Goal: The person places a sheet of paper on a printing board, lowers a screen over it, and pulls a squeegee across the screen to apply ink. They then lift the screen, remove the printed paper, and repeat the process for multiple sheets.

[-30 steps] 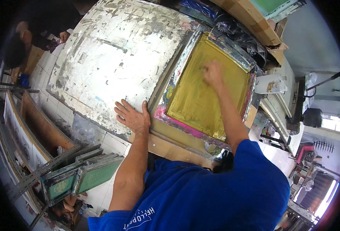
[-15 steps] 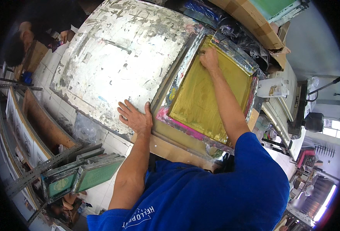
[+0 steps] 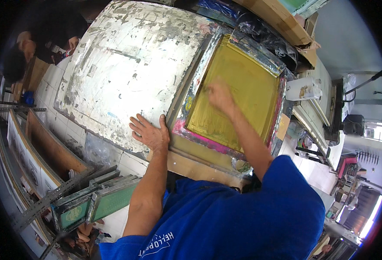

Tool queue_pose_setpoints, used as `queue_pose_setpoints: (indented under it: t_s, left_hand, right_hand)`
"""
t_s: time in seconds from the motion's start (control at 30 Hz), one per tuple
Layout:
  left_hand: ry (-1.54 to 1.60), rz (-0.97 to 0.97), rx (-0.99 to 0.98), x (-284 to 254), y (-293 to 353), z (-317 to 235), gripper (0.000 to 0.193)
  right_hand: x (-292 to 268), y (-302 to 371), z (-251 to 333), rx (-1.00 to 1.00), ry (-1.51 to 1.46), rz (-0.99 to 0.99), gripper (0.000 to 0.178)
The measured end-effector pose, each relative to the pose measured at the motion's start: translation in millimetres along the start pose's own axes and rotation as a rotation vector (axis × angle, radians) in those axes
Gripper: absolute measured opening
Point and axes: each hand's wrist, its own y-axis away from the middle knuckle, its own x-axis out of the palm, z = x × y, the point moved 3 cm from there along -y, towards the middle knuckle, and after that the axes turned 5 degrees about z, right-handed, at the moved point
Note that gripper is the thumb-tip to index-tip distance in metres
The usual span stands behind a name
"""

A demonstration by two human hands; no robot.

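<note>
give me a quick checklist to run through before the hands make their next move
1. Left hand spread flat on the white board: ok.
2. Right hand over the yellow mesh: ok.
3. Right hand's grip: cannot tell, blurred.
4. Mesh in full view: not ok, the right forearm crosses it.
5. White tub clear of both hands: ok.
6. Co-worker's hand away from the mesh: ok.

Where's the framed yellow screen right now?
In the head view, the framed yellow screen lies right of centre, between the paint-stained white board and the white plastic tub, with the right hand over it.
</note>
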Motion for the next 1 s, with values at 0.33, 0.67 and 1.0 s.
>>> queue_pose_setpoints:
  t_s: [0.33, 0.67, 1.0]
  left_hand:
    - [0.002, 0.055, -0.012, -2, 0, -2, 0.101]
    - [-0.038, 0.021, 0.008, 11, -4, 2, 0.101]
    - [-0.044, 0.035, -0.026, 13, -2, 3, 0.101]
  right_hand:
    - [-10, -30, -23, 0.005, -0.087, 0.036, 0.022]
    - [-38, 110, 42, -0.213, -0.162, 0.39, 0.026]
    - [-85, 210, -18, 0.045, -0.069, 0.439, 0.015]
